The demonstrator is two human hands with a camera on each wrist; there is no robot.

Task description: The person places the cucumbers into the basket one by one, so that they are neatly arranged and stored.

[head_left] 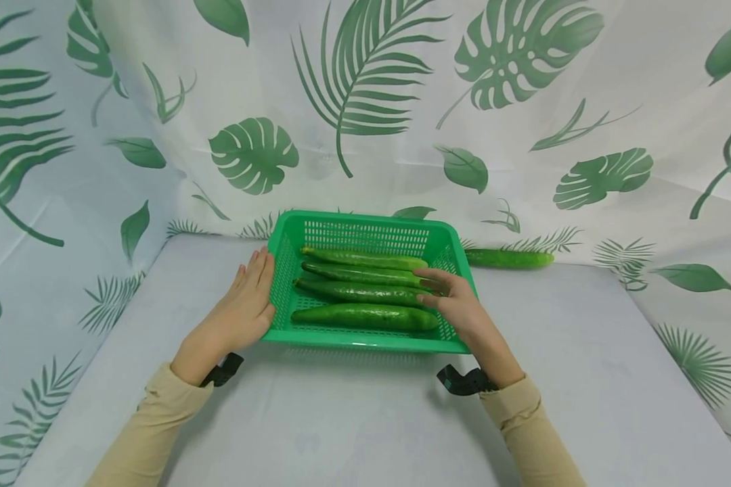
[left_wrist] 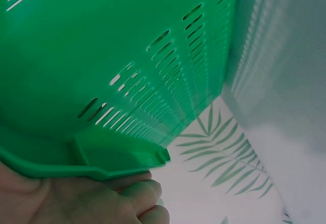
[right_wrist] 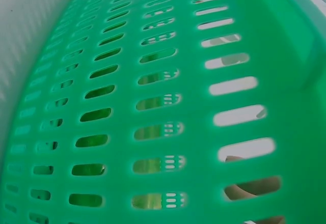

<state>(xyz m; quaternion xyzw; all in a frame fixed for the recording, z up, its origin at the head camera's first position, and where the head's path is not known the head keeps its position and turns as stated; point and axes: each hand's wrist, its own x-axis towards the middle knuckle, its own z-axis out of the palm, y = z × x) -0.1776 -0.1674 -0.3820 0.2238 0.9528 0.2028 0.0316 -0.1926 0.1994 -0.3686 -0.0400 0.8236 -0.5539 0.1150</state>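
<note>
A green plastic basket (head_left: 359, 343) with slotted walls stands on the table. Several cucumbers (head_left: 365, 316) lie side by side inside it, lengthwise from left to right. My left hand (head_left: 244, 304) rests flat against the basket's left end, its fingers straight; the left wrist view shows that hand (left_wrist: 102, 201) along the rim. Over the basket's right end reaches my right hand (head_left: 463, 304), its thumb and fingers spread and slightly bent above the right ends of the cucumbers. Whether its fingertips touch them is hard to tell. Through wall slots in the right wrist view, fingers (right_wrist: 254, 187) partly show.
Another cucumber (head_left: 512, 258) lies outside the basket, behind and to its right, close to the back curtain. A white leaf-printed curtain (head_left: 390, 182) rises behind the white table (head_left: 353, 419) and along its sides.
</note>
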